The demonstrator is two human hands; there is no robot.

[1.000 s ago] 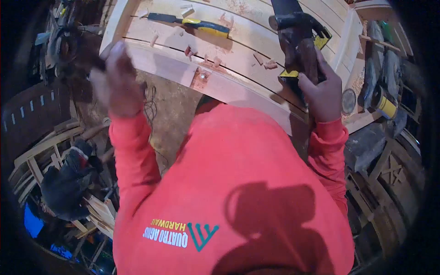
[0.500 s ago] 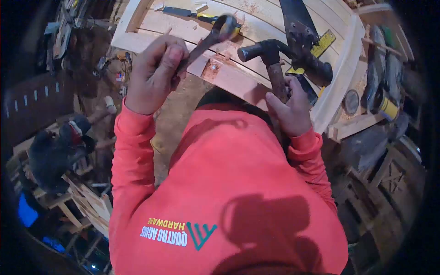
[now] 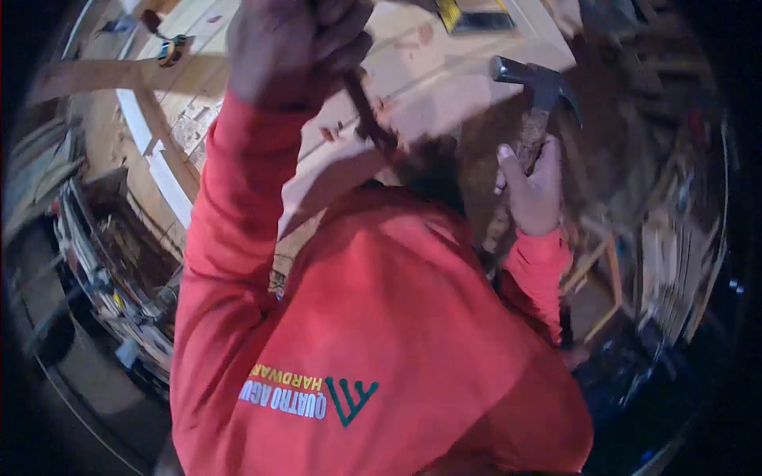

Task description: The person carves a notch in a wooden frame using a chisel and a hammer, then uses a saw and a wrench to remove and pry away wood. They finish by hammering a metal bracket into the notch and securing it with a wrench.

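Observation:
My left hand [image 3: 298, 51] is raised over the wooden workpiece, its fingers closed and blurred by motion. From its underside a slim dark metal tool with a rounded end [image 3: 367, 115] points down toward the pale boards [image 3: 444, 87]. Small wood chips lie beside that end. On the other side, my right hand [image 3: 536, 190] grips the handle of a claw hammer [image 3: 541, 89] partway down. The hammer's head is up, beyond the near edge of the boards, with the claw turned to the right.
A yellow-edged tool [image 3: 451, 16] lies at the top of the boards. To the left are a tape measure [image 3: 171, 51] and wood shavings [image 3: 198, 131]. Stacked timber [image 3: 667, 262] stands at the far right, and clutter fills the lower left.
The view has swung round over the workpiece. My left hand has risen and turned, so the dark tool now points downward. The hammer, still in my right hand, has moved right, away from the boards.

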